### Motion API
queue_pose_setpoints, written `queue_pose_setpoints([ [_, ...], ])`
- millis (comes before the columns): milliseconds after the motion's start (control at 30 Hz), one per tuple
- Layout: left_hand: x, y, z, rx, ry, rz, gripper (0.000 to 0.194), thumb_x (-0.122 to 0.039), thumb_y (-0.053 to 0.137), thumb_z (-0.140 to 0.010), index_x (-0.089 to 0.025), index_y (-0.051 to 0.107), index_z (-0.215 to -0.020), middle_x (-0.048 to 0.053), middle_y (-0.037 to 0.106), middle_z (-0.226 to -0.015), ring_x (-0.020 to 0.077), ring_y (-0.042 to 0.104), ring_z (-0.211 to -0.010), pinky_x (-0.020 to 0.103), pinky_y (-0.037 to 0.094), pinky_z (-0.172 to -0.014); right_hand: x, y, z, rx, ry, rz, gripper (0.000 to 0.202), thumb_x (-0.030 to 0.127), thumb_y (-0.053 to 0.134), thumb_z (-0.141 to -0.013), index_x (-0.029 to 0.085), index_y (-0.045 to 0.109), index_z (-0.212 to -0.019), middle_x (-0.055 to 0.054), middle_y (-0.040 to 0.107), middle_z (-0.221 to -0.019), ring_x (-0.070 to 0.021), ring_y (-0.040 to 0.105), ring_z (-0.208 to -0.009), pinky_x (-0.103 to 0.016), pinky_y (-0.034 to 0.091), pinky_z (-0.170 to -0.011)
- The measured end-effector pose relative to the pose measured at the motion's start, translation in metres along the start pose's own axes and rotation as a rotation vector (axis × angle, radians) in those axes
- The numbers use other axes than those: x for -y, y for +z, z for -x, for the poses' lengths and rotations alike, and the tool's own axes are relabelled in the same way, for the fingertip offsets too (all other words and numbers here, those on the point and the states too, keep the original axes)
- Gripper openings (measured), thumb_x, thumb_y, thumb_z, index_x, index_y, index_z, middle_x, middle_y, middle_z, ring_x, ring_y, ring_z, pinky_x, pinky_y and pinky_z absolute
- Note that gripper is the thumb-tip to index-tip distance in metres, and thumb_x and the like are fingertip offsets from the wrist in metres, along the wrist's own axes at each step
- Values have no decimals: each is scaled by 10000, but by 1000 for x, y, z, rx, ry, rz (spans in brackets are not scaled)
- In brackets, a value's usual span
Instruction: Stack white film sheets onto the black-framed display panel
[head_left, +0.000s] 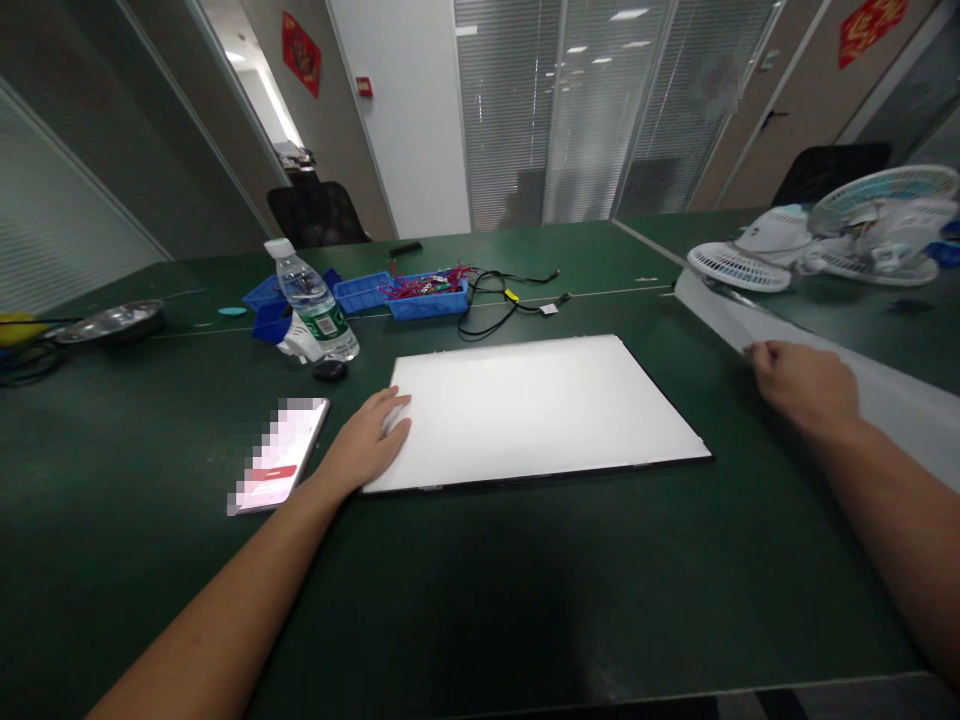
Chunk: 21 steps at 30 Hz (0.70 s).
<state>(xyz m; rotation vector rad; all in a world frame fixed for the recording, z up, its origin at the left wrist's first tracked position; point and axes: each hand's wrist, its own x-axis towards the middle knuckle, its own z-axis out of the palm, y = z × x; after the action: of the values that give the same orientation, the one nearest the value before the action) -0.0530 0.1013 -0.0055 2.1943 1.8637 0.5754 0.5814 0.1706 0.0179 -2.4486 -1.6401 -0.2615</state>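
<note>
The left hand (367, 445) is resting palm down over the left edge of the white panel (536, 410), its fingers loosely spread and the thumb standing apart, while the right hand (806, 385) is curling its fingers and apparently pinching the white sheet (904, 408) by the edge facing the panel. The step in hand seems to be steadying the panel with one hand while handling the sheet with the other; any further move of the sheet would be calling for a firm pinch and enough lift to keep it from creasing or dragging. The panel is lying flat on the green table (480, 600), in front of the person, its long axis running left to right and its far side slanting slightly away from square. Its dark rim is showing along the near and right sides. The sheet is lying to the right, apart from the panel, its long axis running from beside the fan parts (780, 235) towards the near right, where it is passing out of view. To the left of the panel, the phone (289, 455), mouse (330, 371) and bottle (315, 305) are sitting, with a blue tray (427, 308) beyond it.
</note>
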Motion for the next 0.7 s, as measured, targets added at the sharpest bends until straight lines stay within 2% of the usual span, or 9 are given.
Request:
queue_pose_setpoints([
  [100, -1, -1, 1, 3, -9, -1, 602, -526, 460, -983, -167, 629, -1435, 146, 495, -1605, 339, 530, -1440, 511, 387, -1233, 23, -13, 19, -136, -146, -65, 672, 556, 253, -1043, 175, 747, -1293, -214, 743, -1086, -348, 674, -921, -437, 426, -755],
  [200, -2, 0, 2, -10, -15, -4, 598, -523, 470, -981, -167, 631, -1435, 151, 451, -1632, 347, 536, -1432, 520, 401, -1223, 46, -17, 40, -184, -354, -153, 638, 538, 286, -1050, 171, 745, -1298, -172, 752, -1149, -301, 697, -938, -402, 474, -819],
  [267, -2, 0, 2, -18, -10, -3, 590, -515, 478, -982, -168, 633, -1433, 154, 434, -1639, 351, 527, -1439, 522, 400, -1224, 61, -17, 54, -144, -531, -203, 597, 548, 327, -1047, 197, 773, -1235, -132, 750, -1199, -277, 711, -975, -383, 503, -862],
  [367, -1, 1, 2, -20, -1, -2, 577, -506, 480, -983, -169, 637, -1423, 156, 443, -1629, 348, 525, -1441, 519, 397, -1228, 82, -15, 72, -19, -799, -235, 513, 589, 400, -1030, 282, 805, -1107, -50, 775, -1131, -250, 727, -982, -376, 533, -877],
  [500, -1, 2, 1, -13, -5, -6, 581, -505, 476, -983, -166, 633, -1428, 158, 436, -1629, 343, 511, -1453, 512, 384, -1237, 105, -19, 93, 97, -1119, -235, 476, 551, 407, -1063, 282, 800, -1075, -40, 782, -1067, -235, 733, -952, -392, 560, -855],
  [600, -3, 1, 1, -7, -14, 0, 584, -503, 471, -984, -164, 630, -1433, 159, 429, -1631, 342, 511, -1452, 507, 386, -1235, 111, -27, 98, 111, -1185, -339, 411, 547, 484, -1041, 278, 788, -1102, -44, 774, -1110, -235, 728, -998, -408, 580, -893],
  [700, -5, 0, 2, -6, -18, -1, 584, -507, 472, -983, -169, 633, -1430, 153, 429, -1632, 339, 520, -1445, 502, 384, -1237, 105, -33, 87, 19, -1088, -438, 389, 552, 518, -1018, 289, 768, -1156, -51, 745, -1220, -272, 683, -1169, -487, 532, -1068],
])
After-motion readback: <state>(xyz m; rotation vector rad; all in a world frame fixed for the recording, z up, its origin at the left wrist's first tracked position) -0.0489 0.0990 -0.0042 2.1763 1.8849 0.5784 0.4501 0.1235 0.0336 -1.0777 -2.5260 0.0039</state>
